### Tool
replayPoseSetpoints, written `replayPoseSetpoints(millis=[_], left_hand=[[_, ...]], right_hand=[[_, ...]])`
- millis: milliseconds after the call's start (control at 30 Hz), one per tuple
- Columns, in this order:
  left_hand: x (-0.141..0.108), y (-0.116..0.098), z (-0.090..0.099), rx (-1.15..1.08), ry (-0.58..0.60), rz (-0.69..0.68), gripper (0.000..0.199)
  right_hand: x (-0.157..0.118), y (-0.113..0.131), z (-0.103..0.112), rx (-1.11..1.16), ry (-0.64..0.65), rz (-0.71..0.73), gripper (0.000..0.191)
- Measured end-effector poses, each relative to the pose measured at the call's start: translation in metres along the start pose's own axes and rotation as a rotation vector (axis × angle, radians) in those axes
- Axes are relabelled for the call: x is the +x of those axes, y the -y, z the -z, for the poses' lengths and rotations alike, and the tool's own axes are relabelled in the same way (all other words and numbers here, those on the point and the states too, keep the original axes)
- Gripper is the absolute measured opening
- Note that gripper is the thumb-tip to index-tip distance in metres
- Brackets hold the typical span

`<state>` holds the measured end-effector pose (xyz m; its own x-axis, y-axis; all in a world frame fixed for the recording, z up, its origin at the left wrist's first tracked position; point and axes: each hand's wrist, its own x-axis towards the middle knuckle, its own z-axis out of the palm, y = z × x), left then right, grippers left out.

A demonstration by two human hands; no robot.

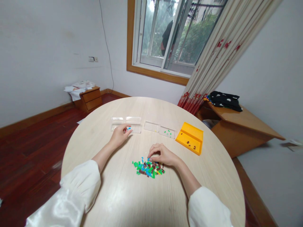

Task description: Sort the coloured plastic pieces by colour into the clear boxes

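Note:
A pile of small green, blue, brown and yellow blocks (148, 168) lies on the round table. My right hand (162, 154) is at the pile's far edge, thumb and forefinger closed on a small blue block (148, 159). My left hand (121, 135) hovers over the clear boxes at the left, its thumb and forefinger apart, with blue pieces (129, 128) showing just beyond the fingertips in the clear box (136, 130). Another clear box (167, 136) holds several green pieces, and the clear box beside it (151, 126) has a yellow piece. Several brown pieces lie in the yellow case (188, 138).
The round wooden table (132, 201) carries everything. Behind it are a window with a person outside, a long curtain (213, 63) and a small cabinet (93, 98) with papers. A brown wooden desk (246, 126) with black cloth stands at the right.

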<state>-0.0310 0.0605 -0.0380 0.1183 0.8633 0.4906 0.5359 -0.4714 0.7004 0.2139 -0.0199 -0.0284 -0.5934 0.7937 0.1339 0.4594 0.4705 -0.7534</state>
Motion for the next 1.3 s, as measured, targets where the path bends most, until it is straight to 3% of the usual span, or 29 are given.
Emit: replayPoseSetpoints(millis=[400,767,1300], left_hand=[[-0.0010,-0.0019,-0.0003,0.004,0.041,0.020,0.017],[-0.0012,0.0011,-0.0012,0.001,0.042,0.002,0.016],[-0.0021,-0.0019,-0.0006,-0.010,0.069,0.001,0.014]], right_hand=[[0.0011,0.0039,0.0009,0.071,-0.003,-0.008,0.009],[-0.0001,0.0051,-0.0016,0.333,-0.128,-0.292,0.028],[-0.0002,0.0019,-0.0029,0.391,-0.165,-0.288,0.027]])
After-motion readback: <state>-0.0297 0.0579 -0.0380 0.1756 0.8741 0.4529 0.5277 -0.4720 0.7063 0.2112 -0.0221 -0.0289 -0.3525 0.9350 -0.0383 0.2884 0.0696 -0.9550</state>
